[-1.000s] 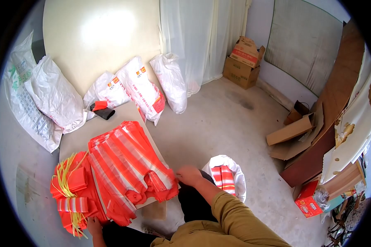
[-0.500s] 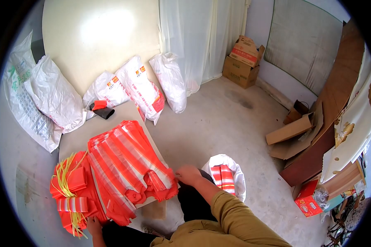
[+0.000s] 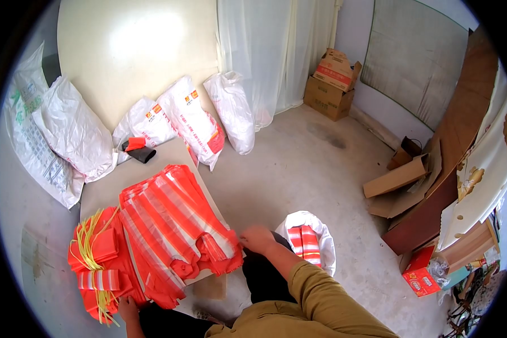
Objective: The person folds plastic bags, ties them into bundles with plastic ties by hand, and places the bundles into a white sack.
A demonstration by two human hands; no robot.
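A stack of red-and-white striped plastic bags (image 3: 166, 211) is spread on the table, its cut-out handle ends toward me. My right hand (image 3: 258, 240) is at the stack's right corner, its fingers curled against the edge of a bag; the hand is slightly blurred. At the lower left, my left hand (image 3: 128, 309) touches the near edge of a pile of folded red bags (image 3: 104, 248); its fingers are small and partly hidden there. Yellow ties (image 3: 88, 242) lie across that pile, along with a small folded striped bundle (image 3: 98, 280).
A white sack (image 3: 328, 239) holding striped bundles stands on the floor to my right. Full white sacks (image 3: 188, 115) lean along the far side of the table (image 3: 104, 188). Cardboard boxes (image 3: 328, 98) are stacked in the back corner, and an opened carton (image 3: 397, 177) lies at right.
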